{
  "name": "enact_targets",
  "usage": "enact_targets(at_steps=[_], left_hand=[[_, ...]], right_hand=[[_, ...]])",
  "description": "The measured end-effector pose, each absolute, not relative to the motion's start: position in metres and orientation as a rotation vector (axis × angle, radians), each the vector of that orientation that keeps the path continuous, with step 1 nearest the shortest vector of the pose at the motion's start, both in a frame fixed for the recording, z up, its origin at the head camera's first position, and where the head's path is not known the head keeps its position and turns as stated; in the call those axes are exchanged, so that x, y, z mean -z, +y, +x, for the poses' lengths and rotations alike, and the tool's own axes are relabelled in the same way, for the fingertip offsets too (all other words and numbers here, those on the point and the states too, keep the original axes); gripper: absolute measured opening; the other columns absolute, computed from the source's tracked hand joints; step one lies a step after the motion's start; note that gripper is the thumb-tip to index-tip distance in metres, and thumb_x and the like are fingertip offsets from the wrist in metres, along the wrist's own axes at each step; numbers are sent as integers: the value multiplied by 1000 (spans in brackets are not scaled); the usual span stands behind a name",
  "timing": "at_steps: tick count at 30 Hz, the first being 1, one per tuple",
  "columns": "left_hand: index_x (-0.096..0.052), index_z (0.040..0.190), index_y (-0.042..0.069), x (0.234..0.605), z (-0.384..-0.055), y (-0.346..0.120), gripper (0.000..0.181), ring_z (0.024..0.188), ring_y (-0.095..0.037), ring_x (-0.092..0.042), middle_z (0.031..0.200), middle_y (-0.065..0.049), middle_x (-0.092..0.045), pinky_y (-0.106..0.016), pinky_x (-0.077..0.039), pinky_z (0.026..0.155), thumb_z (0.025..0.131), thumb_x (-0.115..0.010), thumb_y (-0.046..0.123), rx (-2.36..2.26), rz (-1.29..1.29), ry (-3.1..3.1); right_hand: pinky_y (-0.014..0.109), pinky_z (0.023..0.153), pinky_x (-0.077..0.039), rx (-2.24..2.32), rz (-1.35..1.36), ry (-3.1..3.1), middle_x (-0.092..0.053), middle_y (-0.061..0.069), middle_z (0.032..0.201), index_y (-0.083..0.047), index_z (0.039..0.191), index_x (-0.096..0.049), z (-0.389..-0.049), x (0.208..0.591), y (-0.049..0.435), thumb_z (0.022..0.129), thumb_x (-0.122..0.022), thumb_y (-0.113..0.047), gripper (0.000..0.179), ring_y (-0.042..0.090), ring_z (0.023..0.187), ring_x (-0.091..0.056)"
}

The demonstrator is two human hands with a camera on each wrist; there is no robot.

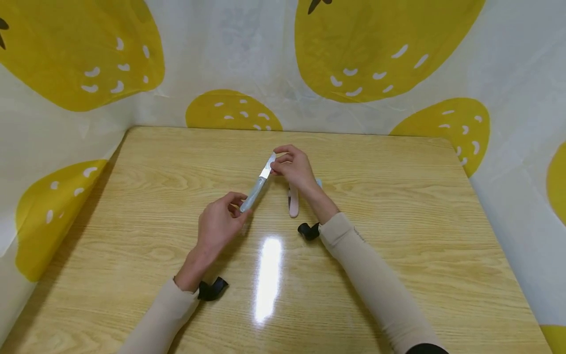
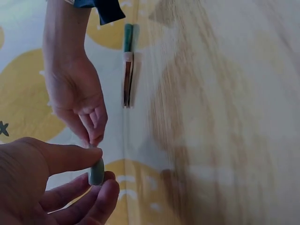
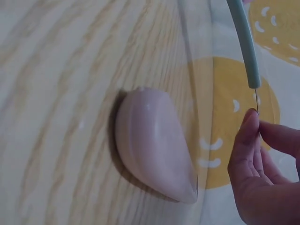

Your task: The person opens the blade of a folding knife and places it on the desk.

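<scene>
Handle [image 1: 251, 197] pinched in the left hand [image 1: 219, 222] and blade [image 1: 267, 167] pinched near its tip by the right hand [image 1: 296, 168], a knife [image 1: 261, 179] slants above the table [image 1: 398, 206], the two-ended grip likely steadying it. A pink object [image 1: 294, 204] lies near the right wrist, apparently out of the way; yellow-patterned sheeting [image 1: 389, 49] hangs behind.

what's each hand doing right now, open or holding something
Left hand: closed, holding the knife by its handle.
Right hand: closed, pinching the blade near its tip.
</scene>
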State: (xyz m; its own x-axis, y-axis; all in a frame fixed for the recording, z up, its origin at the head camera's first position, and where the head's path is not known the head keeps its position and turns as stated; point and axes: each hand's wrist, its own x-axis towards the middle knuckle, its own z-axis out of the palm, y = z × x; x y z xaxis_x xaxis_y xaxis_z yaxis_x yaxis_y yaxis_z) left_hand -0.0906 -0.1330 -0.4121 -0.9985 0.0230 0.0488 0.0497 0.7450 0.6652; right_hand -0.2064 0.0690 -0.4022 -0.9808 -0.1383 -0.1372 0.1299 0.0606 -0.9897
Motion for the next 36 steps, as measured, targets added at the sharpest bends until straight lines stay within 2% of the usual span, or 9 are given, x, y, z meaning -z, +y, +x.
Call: enact_targets(at_steps=[3,6,15,22,28,31,36], left_hand=[[-75,119,15,411,-89,-134,31,80,-18,-74,98,-4,-79,-31,-51,63,90,-82,24,1077,-58,-2888],[-76,119,14,411,-87,-137,31,83,-21,-75,97,-5,-79,-33,-53,66,90,-83,25,1063,-47,-2883],[-77,114,12,414,-85,-143,31,86,-24,-72,101,-6,-75,-33,-51,62,87,-86,22,1020,-18,-2859],[-77,114,12,415,-84,-145,31,87,-24,-71,103,-6,-76,-33,-50,62,86,-87,23,1019,-4,-2874],[-77,113,12,415,-83,-146,31,83,-23,-70,101,-6,-77,-31,-48,60,86,-87,24,1017,34,-2884],[-77,113,11,415,-83,-147,30,80,-22,-68,99,-6,-76,-30,-46,59,87,-86,23,1021,42,-2892],[-77,113,10,415,-83,-148,30,75,-21,-66,95,-7,-75,-29,-45,56,87,-86,23,1026,39,-2910]], right_hand=[[52,96,-60,1953,-31,2171,-67,15,98,5,139,-57,-208,403,67,97,-67,5,43,44,99,-73],[50,95,-60,1861,-74,2217,-68,16,103,3,141,-58,-210,404,65,98,-68,0,44,45,105,-72],[50,95,-59,1682,-195,2264,-68,26,121,2,146,-55,-213,403,58,101,-65,-4,47,44,106,-69],[44,94,-60,1566,-241,2268,-69,24,126,-1,150,-52,-216,403,52,102,-66,-9,51,39,107,-70],[47,96,-59,1541,-242,2202,-67,23,128,0,153,-47,-218,401,49,103,-64,-11,55,40,110,-70],[44,96,-59,1517,-236,2199,-68,22,127,0,154,-46,-219,402,47,103,-64,-12,56,37,107,-70],[35,86,-59,1491,-215,2190,-70,23,123,2,153,-46,-220,403,44,102,-64,-11,56,26,90,-70]])
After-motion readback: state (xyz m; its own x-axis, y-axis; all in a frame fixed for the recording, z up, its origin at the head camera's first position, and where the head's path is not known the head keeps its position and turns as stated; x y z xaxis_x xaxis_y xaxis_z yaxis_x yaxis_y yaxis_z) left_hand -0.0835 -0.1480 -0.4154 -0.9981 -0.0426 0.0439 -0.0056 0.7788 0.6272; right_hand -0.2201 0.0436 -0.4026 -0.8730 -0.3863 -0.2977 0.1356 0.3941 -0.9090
